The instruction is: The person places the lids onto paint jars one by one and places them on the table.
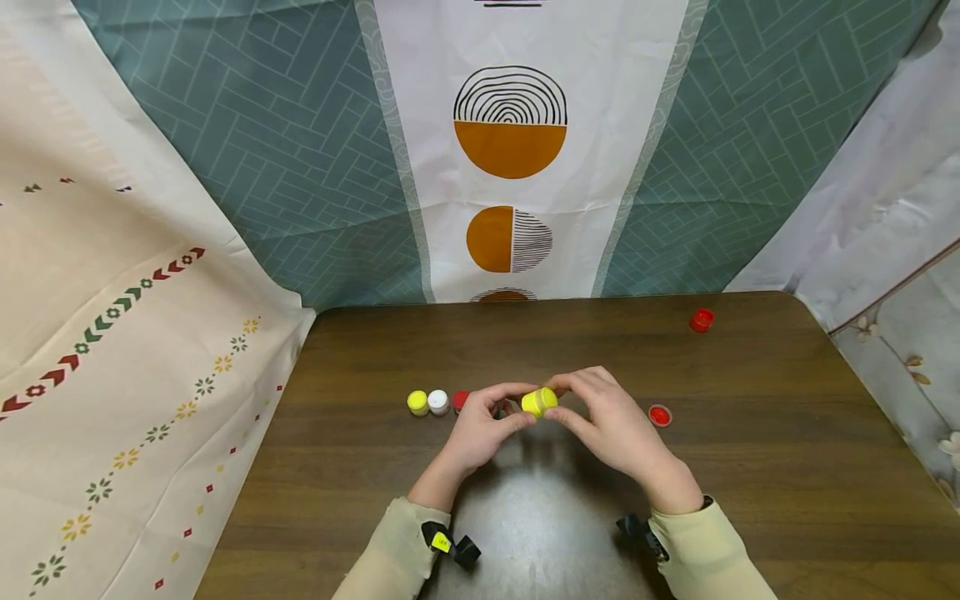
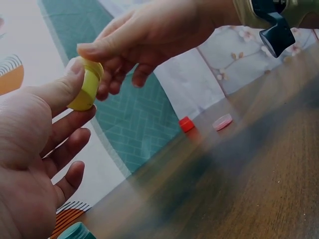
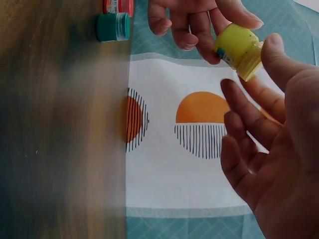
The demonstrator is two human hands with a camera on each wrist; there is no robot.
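Note:
A small yellow paint jar [image 1: 539, 402] is held up over the table between both hands. My left hand [image 1: 483, 427] grips its labelled body [image 3: 234, 42] with thumb and fingers. On the other end, the thumb and forefinger of my right hand [image 1: 611, 421] pinch the yellow lid [image 3: 250, 62]. The remaining fingers of both hands stand off the jar. Left of the hands, a yellow-topped jar [image 1: 417, 403], a white-topped jar [image 1: 438, 402] and a red-topped jar [image 1: 461, 401] stand in a row. A teal jar [image 3: 112, 27] beside them is mostly hidden by my left hand in the head view.
A red jar [image 1: 701, 320] stands near the table's back right edge. Closer in, right of my right hand, lies a round red lid-like piece [image 1: 660, 416] with a pale rim. Patterned cloth [image 1: 510, 192] hangs behind the brown wooden table [image 1: 337, 500].

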